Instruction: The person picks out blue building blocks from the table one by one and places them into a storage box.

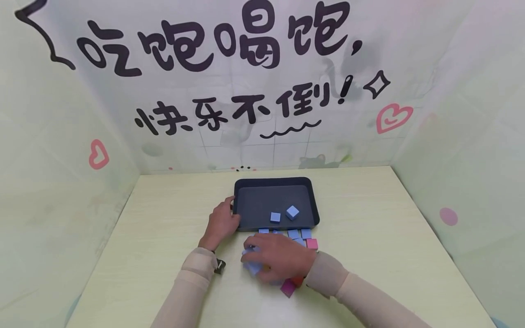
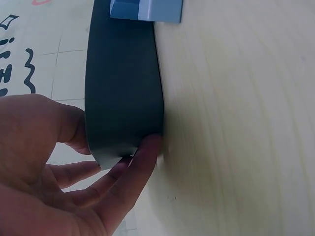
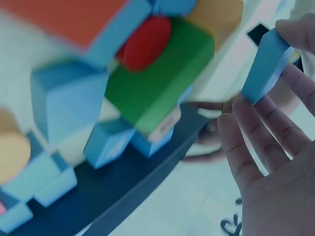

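Note:
My left hand (image 1: 221,223) grips the left side of a dark shallow tray (image 1: 254,200). In the left wrist view, its fingers (image 2: 142,167) touch the outside of the tray's corner. Two blue blocks (image 1: 275,217) lie inside the tray, towards its front right. In front of the tray, my right hand (image 1: 283,255) is over a cluster of blocks. The right wrist view shows it pinching a blue block (image 3: 266,66) between thumb and fingertips. Part of the cluster is hidden beneath that hand in the head view, and the pieces at its fingertips are blurred.
Against the tray's front wall lie several blue blocks (image 1: 293,234) and a pink block (image 1: 312,243). A magenta block (image 1: 288,288) is nearer me. The right wrist view also has a green block (image 3: 162,73) and a red rounded piece (image 3: 147,44). Printed sheets wall the table (image 1: 389,228).

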A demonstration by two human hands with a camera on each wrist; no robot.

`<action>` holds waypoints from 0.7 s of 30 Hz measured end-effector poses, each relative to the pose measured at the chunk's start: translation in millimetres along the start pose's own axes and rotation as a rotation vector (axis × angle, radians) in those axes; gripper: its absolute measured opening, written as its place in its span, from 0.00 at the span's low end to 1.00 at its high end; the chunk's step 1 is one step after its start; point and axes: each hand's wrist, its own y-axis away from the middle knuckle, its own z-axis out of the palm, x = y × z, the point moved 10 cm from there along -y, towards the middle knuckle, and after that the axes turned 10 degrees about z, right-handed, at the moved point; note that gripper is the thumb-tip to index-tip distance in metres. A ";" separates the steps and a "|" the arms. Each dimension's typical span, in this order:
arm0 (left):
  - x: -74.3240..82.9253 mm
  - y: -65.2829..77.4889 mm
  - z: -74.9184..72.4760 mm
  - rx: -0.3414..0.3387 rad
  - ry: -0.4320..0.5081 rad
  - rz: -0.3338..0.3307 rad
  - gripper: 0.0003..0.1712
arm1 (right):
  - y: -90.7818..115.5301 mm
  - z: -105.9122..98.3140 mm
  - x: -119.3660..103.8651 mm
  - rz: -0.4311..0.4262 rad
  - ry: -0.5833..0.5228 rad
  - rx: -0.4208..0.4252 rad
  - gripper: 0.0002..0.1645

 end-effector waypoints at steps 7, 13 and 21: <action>1.2 0.1 -1.8 0.004 -0.003 0.002 0.36 | -0.9 -25.0 34.6 0.081 -0.061 0.062 0.23; -0.9 0.0 -1.1 -0.001 0.004 -0.010 0.36 | -0.4 -35.2 72.8 0.165 -0.052 0.096 0.24; -1.0 -0.2 -0.1 -0.009 0.007 -0.009 0.36 | 7.1 -31.5 131.4 0.330 -0.053 0.066 0.25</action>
